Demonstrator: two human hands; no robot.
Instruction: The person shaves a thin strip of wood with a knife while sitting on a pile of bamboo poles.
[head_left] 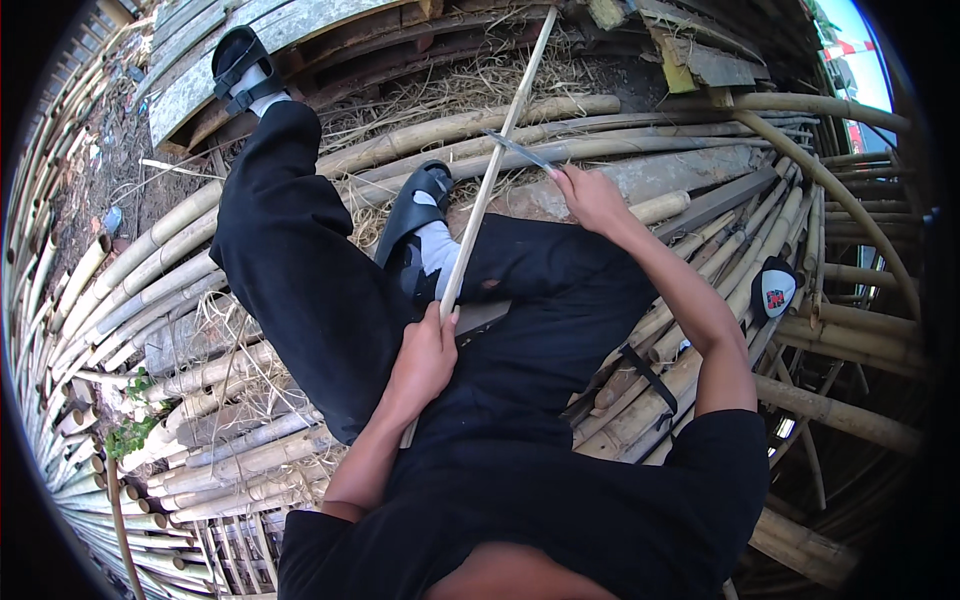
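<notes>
A long, pale bamboo strip (pixel 483 195) slants across my lap, its far end up near the wooden pallet and its near end running down beside my left forearm. My left hand (pixel 425 355) is closed round its lower part. In my right hand (pixel 592 197) is a knife (pixel 527 152), gripped by a handle mostly hidden in the fingers. The thin blade points to the left and crosses the strip at its upper half, appearing to touch it. Below that crossing, the strip passes over my bent leg and beside a sandalled foot (pixel 432 235).
Bamboo poles (pixel 160 250) lie in layers on the left and beneath me. A weathered wooden pallet (pixel 190 75) stands at the far side, with dry shavings (pixel 430 95) beside it. A black and white cap (pixel 773 287) rests on poles at the right, near a curved pole (pixel 840 185).
</notes>
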